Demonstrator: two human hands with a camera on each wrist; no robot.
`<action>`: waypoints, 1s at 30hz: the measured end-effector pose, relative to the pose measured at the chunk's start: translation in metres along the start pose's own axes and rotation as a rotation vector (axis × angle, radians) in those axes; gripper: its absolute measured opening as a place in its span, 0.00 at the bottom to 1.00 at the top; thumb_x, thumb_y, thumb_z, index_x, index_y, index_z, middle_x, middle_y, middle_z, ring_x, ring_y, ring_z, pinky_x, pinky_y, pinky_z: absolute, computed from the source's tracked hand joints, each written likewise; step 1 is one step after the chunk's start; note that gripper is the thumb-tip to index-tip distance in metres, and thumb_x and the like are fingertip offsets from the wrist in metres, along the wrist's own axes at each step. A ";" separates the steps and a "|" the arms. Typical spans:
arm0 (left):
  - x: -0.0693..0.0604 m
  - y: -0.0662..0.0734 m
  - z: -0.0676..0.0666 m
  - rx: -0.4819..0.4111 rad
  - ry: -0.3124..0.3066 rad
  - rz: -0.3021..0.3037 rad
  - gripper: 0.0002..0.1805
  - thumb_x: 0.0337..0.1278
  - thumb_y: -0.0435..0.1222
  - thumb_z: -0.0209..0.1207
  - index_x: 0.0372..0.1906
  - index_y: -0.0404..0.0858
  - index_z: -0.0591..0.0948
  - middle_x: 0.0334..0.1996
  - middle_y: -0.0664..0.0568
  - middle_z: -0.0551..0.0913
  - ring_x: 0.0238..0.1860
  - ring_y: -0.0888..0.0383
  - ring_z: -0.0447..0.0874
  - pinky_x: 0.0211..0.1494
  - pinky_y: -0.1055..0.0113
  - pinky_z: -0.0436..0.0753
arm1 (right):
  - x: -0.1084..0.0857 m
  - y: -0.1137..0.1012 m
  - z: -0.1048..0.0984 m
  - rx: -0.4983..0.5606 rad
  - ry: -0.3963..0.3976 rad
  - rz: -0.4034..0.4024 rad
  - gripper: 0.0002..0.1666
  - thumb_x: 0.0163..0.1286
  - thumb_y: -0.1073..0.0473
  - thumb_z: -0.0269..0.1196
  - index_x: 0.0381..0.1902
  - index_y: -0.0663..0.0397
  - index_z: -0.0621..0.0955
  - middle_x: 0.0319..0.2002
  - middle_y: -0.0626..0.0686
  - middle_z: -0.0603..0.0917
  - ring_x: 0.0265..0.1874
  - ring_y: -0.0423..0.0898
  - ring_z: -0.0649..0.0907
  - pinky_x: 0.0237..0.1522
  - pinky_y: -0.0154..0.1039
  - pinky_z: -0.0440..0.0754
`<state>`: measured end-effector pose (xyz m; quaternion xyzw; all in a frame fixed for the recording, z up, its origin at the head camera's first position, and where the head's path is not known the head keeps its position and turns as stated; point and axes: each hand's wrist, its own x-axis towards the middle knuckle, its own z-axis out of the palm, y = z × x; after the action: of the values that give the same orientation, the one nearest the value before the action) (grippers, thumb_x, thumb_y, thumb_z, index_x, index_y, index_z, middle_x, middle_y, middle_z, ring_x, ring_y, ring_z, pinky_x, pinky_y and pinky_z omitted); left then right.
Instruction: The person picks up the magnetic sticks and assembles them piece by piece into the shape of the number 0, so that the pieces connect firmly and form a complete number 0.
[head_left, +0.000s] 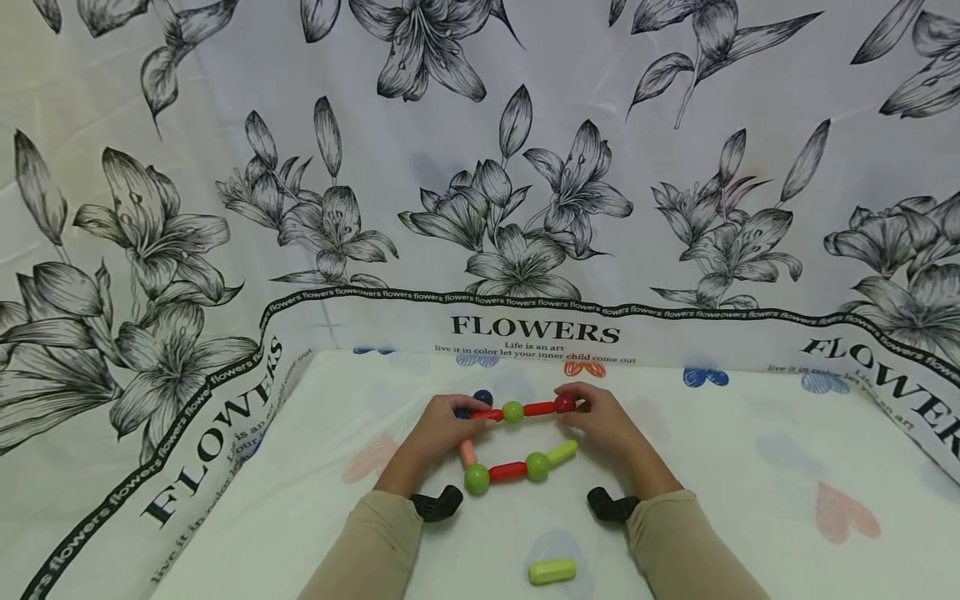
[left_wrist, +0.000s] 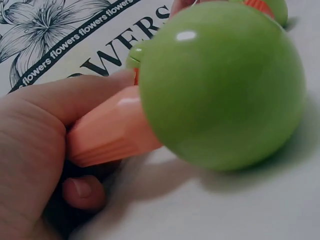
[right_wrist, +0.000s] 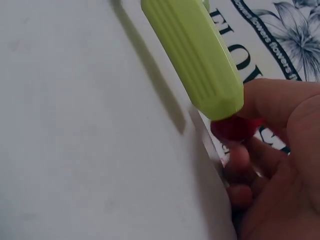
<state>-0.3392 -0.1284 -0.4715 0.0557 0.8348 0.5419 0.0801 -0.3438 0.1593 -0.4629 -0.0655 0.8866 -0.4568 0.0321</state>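
Observation:
A chain of toy rods and balls lies in the middle of the head view. Its far side has a red rod (head_left: pixel 487 415), a green ball (head_left: pixel 513 412), another red rod (head_left: pixel 539 408) and a dark red ball (head_left: pixel 565 404). My left hand (head_left: pixel 438 433) grips the far left corner at the first red rod, beside a dark blue ball (head_left: pixel 483 398). With fingers and thumb, my right hand (head_left: pixel 607 423) pinches the red ball. An orange rod (left_wrist: pixel 112 130) runs to a near green ball (left_wrist: pixel 225 85). A yellow-green rod (right_wrist: pixel 197 55) sticks out from the near side, its end free.
A loose yellow-green rod (head_left: pixel 552 571) lies near the front, between the forearms. White cloth with printed hearts (head_left: pixel 846 512) covers the surface. Behind it hangs a flower-printed curtain (head_left: pixel 525 208). Black wrist mounts (head_left: pixel 438 504) sit at both cuffs.

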 end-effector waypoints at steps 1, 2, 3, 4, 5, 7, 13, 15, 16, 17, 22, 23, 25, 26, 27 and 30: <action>0.001 0.000 0.000 0.005 0.009 0.006 0.15 0.45 0.49 0.74 0.40 0.51 0.88 0.53 0.51 0.82 0.57 0.51 0.74 0.63 0.53 0.73 | 0.000 -0.002 -0.001 -0.021 0.007 -0.004 0.25 0.62 0.57 0.69 0.58 0.44 0.80 0.52 0.50 0.82 0.41 0.48 0.78 0.44 0.40 0.73; 0.002 0.001 0.000 0.012 0.019 0.012 0.14 0.45 0.48 0.74 0.39 0.51 0.88 0.52 0.52 0.83 0.57 0.51 0.74 0.63 0.53 0.73 | -0.001 -0.006 -0.002 -0.044 0.016 -0.012 0.25 0.62 0.56 0.69 0.59 0.44 0.80 0.54 0.51 0.82 0.41 0.48 0.77 0.43 0.40 0.73; 0.002 0.001 0.001 0.017 0.027 0.017 0.14 0.45 0.48 0.74 0.39 0.50 0.88 0.51 0.52 0.83 0.57 0.50 0.75 0.63 0.52 0.72 | -0.001 -0.010 -0.003 -0.058 0.029 -0.016 0.25 0.63 0.56 0.68 0.59 0.45 0.80 0.56 0.52 0.81 0.39 0.49 0.76 0.41 0.40 0.72; 0.003 0.002 0.001 0.015 0.030 0.019 0.14 0.44 0.49 0.74 0.38 0.50 0.88 0.50 0.52 0.84 0.57 0.50 0.75 0.64 0.51 0.72 | -0.002 -0.014 -0.005 -0.073 0.047 -0.022 0.25 0.64 0.55 0.68 0.59 0.45 0.80 0.56 0.52 0.80 0.38 0.49 0.75 0.39 0.40 0.72; 0.003 0.002 0.002 0.017 0.031 0.020 0.14 0.44 0.49 0.74 0.38 0.50 0.88 0.50 0.53 0.84 0.57 0.50 0.74 0.64 0.51 0.71 | -0.003 -0.019 -0.006 -0.083 0.065 -0.028 0.25 0.64 0.55 0.67 0.59 0.46 0.79 0.55 0.53 0.81 0.37 0.49 0.75 0.37 0.40 0.72; 0.004 0.002 0.003 0.015 0.027 0.020 0.14 0.45 0.50 0.74 0.38 0.51 0.88 0.49 0.53 0.83 0.57 0.50 0.74 0.65 0.50 0.71 | -0.004 -0.032 -0.007 -0.067 0.079 -0.043 0.24 0.66 0.55 0.66 0.59 0.48 0.79 0.55 0.55 0.80 0.36 0.50 0.74 0.34 0.40 0.73; 0.005 -0.001 0.003 0.013 0.039 0.063 0.15 0.45 0.48 0.74 0.36 0.48 0.84 0.43 0.54 0.82 0.50 0.53 0.74 0.58 0.55 0.73 | 0.006 -0.071 0.013 -0.034 -0.118 -0.108 0.22 0.70 0.53 0.63 0.61 0.41 0.79 0.63 0.49 0.76 0.49 0.49 0.77 0.41 0.41 0.78; 0.005 -0.002 0.003 0.007 0.046 0.076 0.16 0.45 0.47 0.74 0.35 0.46 0.83 0.41 0.53 0.82 0.47 0.53 0.75 0.54 0.58 0.74 | 0.014 -0.082 0.023 -0.052 -0.227 -0.165 0.23 0.72 0.54 0.60 0.64 0.39 0.77 0.68 0.49 0.72 0.54 0.52 0.78 0.48 0.46 0.79; 0.004 -0.002 0.003 0.008 0.045 0.081 0.16 0.44 0.47 0.75 0.35 0.45 0.83 0.41 0.53 0.82 0.47 0.54 0.75 0.53 0.59 0.74 | 0.018 -0.085 0.028 -0.065 -0.279 -0.192 0.23 0.73 0.56 0.58 0.65 0.39 0.76 0.70 0.49 0.70 0.58 0.54 0.78 0.53 0.49 0.78; 0.004 -0.003 0.004 0.006 0.039 0.081 0.16 0.44 0.48 0.75 0.35 0.45 0.83 0.41 0.53 0.82 0.46 0.54 0.75 0.52 0.59 0.74 | 0.023 -0.087 0.032 -0.070 -0.326 -0.204 0.24 0.73 0.57 0.57 0.65 0.39 0.76 0.72 0.49 0.68 0.62 0.55 0.76 0.58 0.51 0.75; 0.002 -0.001 0.006 0.013 0.018 0.098 0.16 0.44 0.49 0.75 0.35 0.46 0.83 0.43 0.54 0.83 0.48 0.55 0.77 0.54 0.60 0.75 | 0.035 -0.086 0.047 -0.090 -0.458 -0.171 0.27 0.68 0.65 0.54 0.62 0.39 0.79 0.74 0.49 0.64 0.75 0.53 0.60 0.71 0.56 0.59; 0.001 0.000 0.006 0.010 0.017 0.103 0.16 0.44 0.48 0.75 0.35 0.46 0.84 0.43 0.54 0.83 0.47 0.55 0.77 0.53 0.60 0.76 | 0.035 -0.086 0.048 -0.099 -0.453 -0.156 0.27 0.67 0.65 0.54 0.60 0.38 0.81 0.74 0.48 0.66 0.75 0.53 0.61 0.71 0.55 0.59; 0.001 0.001 0.006 0.005 0.018 0.109 0.15 0.44 0.47 0.75 0.34 0.46 0.84 0.41 0.54 0.84 0.45 0.56 0.77 0.51 0.61 0.76 | 0.036 -0.085 0.049 -0.114 -0.424 -0.129 0.25 0.65 0.65 0.56 0.56 0.39 0.83 0.70 0.49 0.71 0.71 0.53 0.66 0.68 0.54 0.63; 0.000 0.001 0.005 0.002 0.017 0.110 0.15 0.45 0.47 0.74 0.35 0.46 0.84 0.40 0.54 0.83 0.44 0.56 0.77 0.49 0.62 0.76 | 0.037 -0.085 0.049 -0.128 -0.405 -0.117 0.24 0.65 0.65 0.56 0.55 0.39 0.84 0.68 0.48 0.74 0.69 0.52 0.69 0.67 0.53 0.65; 0.000 0.001 0.004 0.004 0.020 0.114 0.14 0.45 0.47 0.74 0.35 0.46 0.84 0.39 0.55 0.83 0.43 0.56 0.77 0.48 0.62 0.76 | 0.037 -0.087 0.048 -0.145 -0.385 -0.104 0.23 0.65 0.64 0.57 0.55 0.40 0.84 0.66 0.49 0.76 0.67 0.51 0.71 0.66 0.52 0.66; -0.002 0.001 0.001 0.003 0.019 0.108 0.14 0.46 0.47 0.74 0.36 0.47 0.84 0.40 0.55 0.83 0.44 0.56 0.76 0.49 0.62 0.75 | 0.038 -0.092 0.046 -0.193 -0.361 -0.054 0.23 0.65 0.62 0.58 0.57 0.41 0.83 0.61 0.50 0.79 0.56 0.49 0.75 0.58 0.49 0.71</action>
<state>-0.3376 -0.1277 -0.4710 0.0959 0.8320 0.5447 0.0428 -0.3682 0.0644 -0.4147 -0.1729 0.9041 -0.3512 0.1716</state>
